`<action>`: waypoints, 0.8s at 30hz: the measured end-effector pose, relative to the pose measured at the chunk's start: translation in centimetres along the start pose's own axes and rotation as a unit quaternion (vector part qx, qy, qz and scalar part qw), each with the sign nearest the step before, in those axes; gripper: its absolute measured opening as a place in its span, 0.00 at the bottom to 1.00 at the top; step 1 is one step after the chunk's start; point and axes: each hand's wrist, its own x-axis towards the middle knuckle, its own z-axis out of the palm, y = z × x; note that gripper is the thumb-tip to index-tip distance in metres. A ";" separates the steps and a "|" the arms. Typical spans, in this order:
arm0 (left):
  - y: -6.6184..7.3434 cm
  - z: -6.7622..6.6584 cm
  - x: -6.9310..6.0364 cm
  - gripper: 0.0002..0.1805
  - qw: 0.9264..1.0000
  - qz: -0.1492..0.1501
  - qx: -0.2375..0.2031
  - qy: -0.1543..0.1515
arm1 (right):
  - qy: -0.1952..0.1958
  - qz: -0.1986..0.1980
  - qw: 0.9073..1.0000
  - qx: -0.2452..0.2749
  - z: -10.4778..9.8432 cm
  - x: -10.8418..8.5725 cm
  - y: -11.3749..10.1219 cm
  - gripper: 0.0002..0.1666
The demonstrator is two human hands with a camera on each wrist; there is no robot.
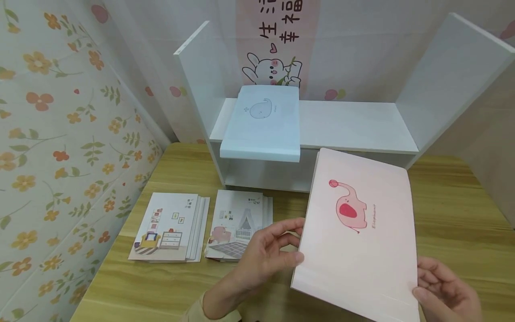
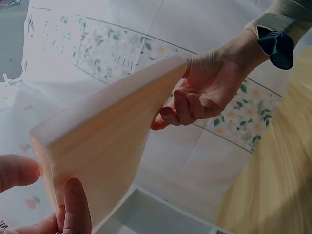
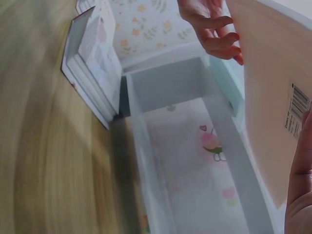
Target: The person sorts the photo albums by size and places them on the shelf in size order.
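Observation:
A pink book (image 1: 356, 241) with a red-eared elephant drawn on its cover is held up at a tilt in front of the shelf. At its left edge my left hand (image 1: 267, 248) pinches it, thumb near the cover and fingers curled by the edge. My right hand (image 1: 444, 286) grips the opposite edge; in the left wrist view that right hand (image 2: 207, 95) has its fingers curled at the book's side. A barcode label (image 3: 297, 109) shows on the back of the book in the right wrist view. On the shelf's left part lies a light blue book (image 1: 263, 127) with a whale.
The white shelf (image 1: 354, 127) has upright side panels and a space below its board. Two stacks of thin picture books, the left stack (image 1: 166, 228) and the right stack (image 1: 237, 223), lie on the wooden table (image 1: 108, 286). Flowered cloth (image 1: 60, 156) hangs at left.

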 end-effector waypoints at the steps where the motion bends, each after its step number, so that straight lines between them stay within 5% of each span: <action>1: 0.1 0.0 0.1 0.30 1.000 0.003 -0.001 -0.001 | -0.002 -0.005 1.000 0.009 0.2 0.2 -0.1 0.33; 12: 0.9 0.1 2.1 0.31 0.999 0.024 0.026 0.005 | -0.051 -0.013 0.995 0.083 0.5 3.4 -1.0 0.28; 20: 1.5 0.0 3.7 0.30 0.999 0.001 0.045 0.023 | -0.029 0.037 0.999 -0.005 -0.6 5.0 -1.5 0.29; 24: 1.8 -0.1 4.5 0.29 0.998 0.000 0.049 0.035 | -0.016 0.039 0.999 -0.007 -0.8 6.0 -1.3 0.27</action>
